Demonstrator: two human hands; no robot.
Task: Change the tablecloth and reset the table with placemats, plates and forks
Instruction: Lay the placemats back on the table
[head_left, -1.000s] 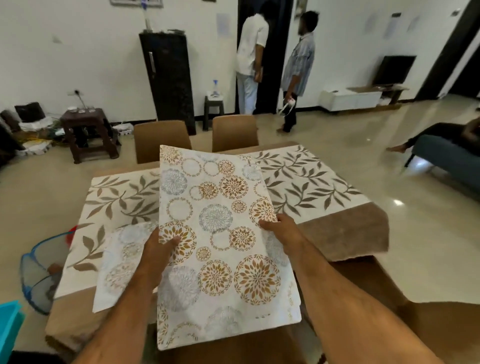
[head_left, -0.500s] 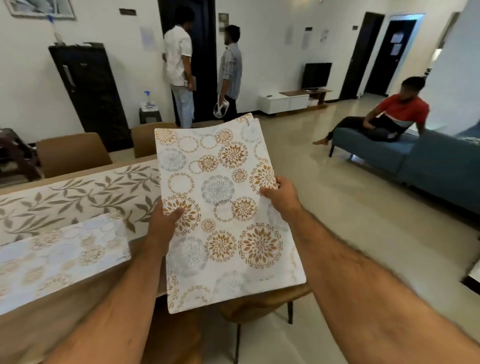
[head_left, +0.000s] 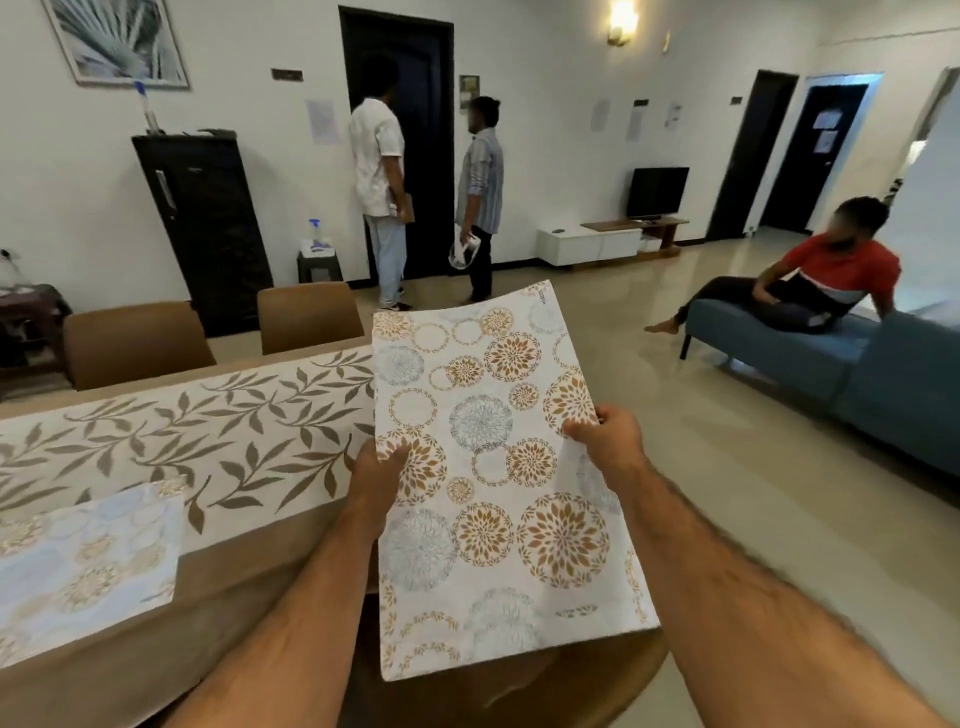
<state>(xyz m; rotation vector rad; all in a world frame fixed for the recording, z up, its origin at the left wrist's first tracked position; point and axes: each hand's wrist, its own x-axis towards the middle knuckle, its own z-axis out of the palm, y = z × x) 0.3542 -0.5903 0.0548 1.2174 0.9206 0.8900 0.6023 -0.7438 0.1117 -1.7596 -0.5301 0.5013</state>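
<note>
I hold a white placemat (head_left: 488, 467) printed with gold and grey flower circles, in the air off the right end of the table. My left hand (head_left: 376, 470) pinches its left edge and my right hand (head_left: 605, 436) grips its right edge; more mats may lie under it. A second placemat (head_left: 83, 561) of the same print lies flat on the table at the lower left. The table wears a brown tablecloth (head_left: 218, 582) with a white band of brown leaves (head_left: 208, 431) along its middle. No plates or forks are in view.
Two brown chairs (head_left: 135, 343) stand at the table's far side and another chair (head_left: 571, 686) is below the held mat. Two people stand by a dark door (head_left: 400, 135). A person sits on a blue sofa (head_left: 883, 384) at right. A black cabinet (head_left: 202, 228) stands against the wall.
My view has swung right and the held placemat has moved from over the table to beyond its right end. The other placemat stays on the table, now at my left.
</note>
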